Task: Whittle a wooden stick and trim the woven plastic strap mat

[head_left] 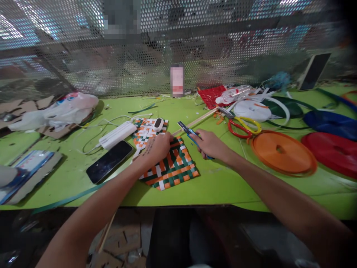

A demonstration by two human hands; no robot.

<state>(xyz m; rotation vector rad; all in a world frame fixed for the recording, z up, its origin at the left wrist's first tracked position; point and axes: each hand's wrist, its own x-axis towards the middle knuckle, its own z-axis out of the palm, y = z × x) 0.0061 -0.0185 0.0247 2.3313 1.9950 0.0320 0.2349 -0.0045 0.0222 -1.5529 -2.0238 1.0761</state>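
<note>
My left hand (158, 149) is closed at the near end of a pale, narrow wooden strip (199, 120), with the fingertips wrapped round it. Beneath that hand lies a woven mat (178, 165) of orange, green and white plastic strips. Another woven piece (141, 130), orange and white, shows just behind the wrist. In my right hand (208, 143) is a blue utility knife (188, 131), its blade end pointing up and left, close to the strip. The far end of the strip reaches a hammer-like metal tool (224, 112). My left fingers partly hide the mat.
A black phone (110, 162) and a white power strip (117, 134) lie left. Scissors (244, 126) and coils of orange (283, 152), red (334, 152), blue (333, 123) and white (252, 109) strapping lie right. Perforated metal screening (156, 56) stands behind the green table (223, 186).
</note>
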